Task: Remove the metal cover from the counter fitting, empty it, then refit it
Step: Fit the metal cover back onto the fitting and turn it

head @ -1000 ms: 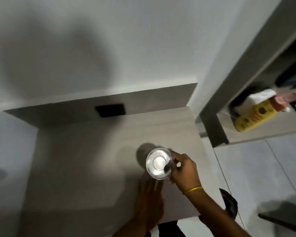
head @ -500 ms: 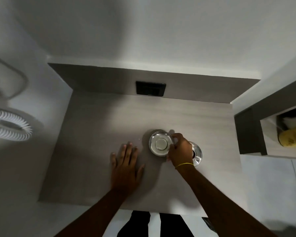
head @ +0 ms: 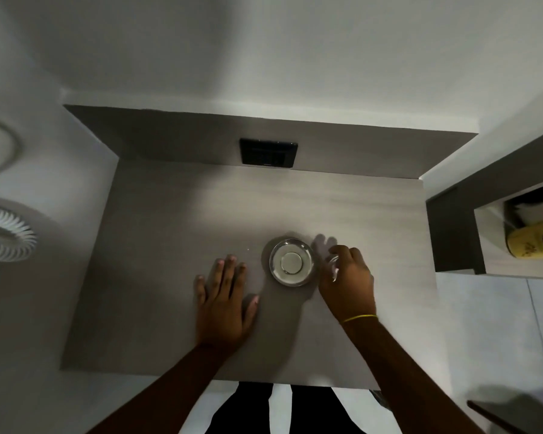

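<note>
Metal cover (head: pixel 291 262) sits flat on the surface (head: pixel 170 220), a shiny round dish with a raised matte disc in the middle. Left hand (head: pixel 223 300) is spread flat beside it, holding nothing. Right hand (head: pixel 347 277) is curled just to its right over something glinty; can't tell what its grip holds. I'd seat it squarely and press evenly, since polished steel slides on that smooth, faintly grained laminate.

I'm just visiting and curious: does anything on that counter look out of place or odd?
Not much. The round metal cover lies flat on the counter, just left of the right hand, which hides something shiny, perhaps the fitting. The left hand rests flat beside it. No spill or damage shows.
</note>
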Demonstrator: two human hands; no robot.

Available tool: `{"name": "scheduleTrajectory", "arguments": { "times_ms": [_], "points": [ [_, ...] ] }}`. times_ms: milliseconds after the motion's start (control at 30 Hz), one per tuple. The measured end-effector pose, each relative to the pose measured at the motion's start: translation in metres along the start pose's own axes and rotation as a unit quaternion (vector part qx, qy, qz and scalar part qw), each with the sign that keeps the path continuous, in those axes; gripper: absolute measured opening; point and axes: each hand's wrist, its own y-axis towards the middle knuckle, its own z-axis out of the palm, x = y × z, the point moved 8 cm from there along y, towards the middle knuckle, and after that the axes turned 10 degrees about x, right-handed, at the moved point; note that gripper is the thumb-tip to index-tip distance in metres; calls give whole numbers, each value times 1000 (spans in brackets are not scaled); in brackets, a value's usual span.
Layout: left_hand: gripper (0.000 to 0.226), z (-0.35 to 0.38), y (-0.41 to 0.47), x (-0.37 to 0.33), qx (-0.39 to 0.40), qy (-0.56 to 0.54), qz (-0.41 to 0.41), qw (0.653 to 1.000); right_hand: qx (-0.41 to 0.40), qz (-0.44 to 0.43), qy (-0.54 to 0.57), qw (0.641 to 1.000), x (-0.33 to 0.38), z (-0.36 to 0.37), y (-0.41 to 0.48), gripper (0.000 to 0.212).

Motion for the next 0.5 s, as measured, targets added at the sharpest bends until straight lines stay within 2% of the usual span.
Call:
{"name": "scheduleTrajectory", "arguments": {
  "times_ms": [33, 100, 167, 367, 500],
  "points": [
    [74, 0, 0, 0, -1, -1, 0, 1000, 7, -1, -36, 999, -4, -3, -2, 39],
    [74, 1, -1, 0, -5, 2, 2, 1000, 65, 30, -111, 991, -18, 3, -6, 70],
    [74, 2, -1, 0, -9, 2, 4, 1000, 113, 64, -135, 982, -28, 12, -13, 93],
    [74, 2, 0, 0, -13, 3, 3, 1000, 115, 43, -170, 978, -18, 15, -15, 97],
    [74, 3, 1, 0, -9, 1, 3, 1000, 115, 46, -124, 985, -13, 9, -10, 107]
  ]
}}
